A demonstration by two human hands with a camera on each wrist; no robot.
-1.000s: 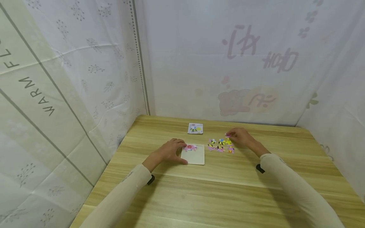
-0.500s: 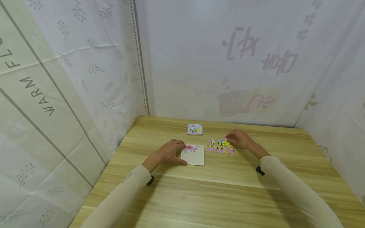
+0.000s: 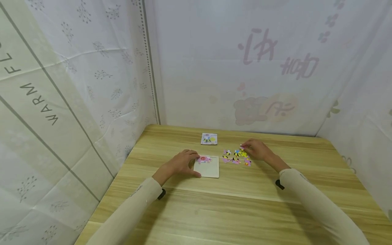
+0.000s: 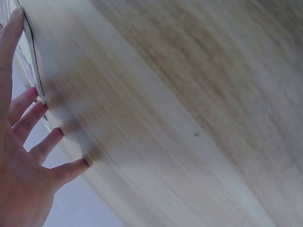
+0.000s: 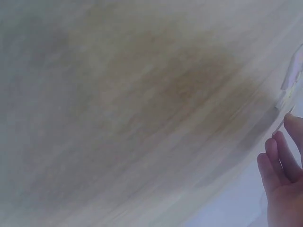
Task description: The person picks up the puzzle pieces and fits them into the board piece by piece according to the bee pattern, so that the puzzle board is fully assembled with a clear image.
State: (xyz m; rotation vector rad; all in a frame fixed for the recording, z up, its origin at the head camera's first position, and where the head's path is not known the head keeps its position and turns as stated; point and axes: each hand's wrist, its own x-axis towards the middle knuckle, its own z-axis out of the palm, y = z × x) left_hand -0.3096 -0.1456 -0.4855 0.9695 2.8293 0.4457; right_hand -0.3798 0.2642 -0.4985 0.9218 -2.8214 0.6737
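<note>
right of frame center, your right hand pinched a puzzle piece, up and right of the tray your left hand touched, fingers spread.

R hand now sits slightly further L than 1 sec ago, a touch closer to the board. The pinched pc has come along w/ it. Head cam view's shifted a hair too.

Loose pink-and-yellow puzzle pieces lie beside a pale, flat, partly filled tray.
</note>
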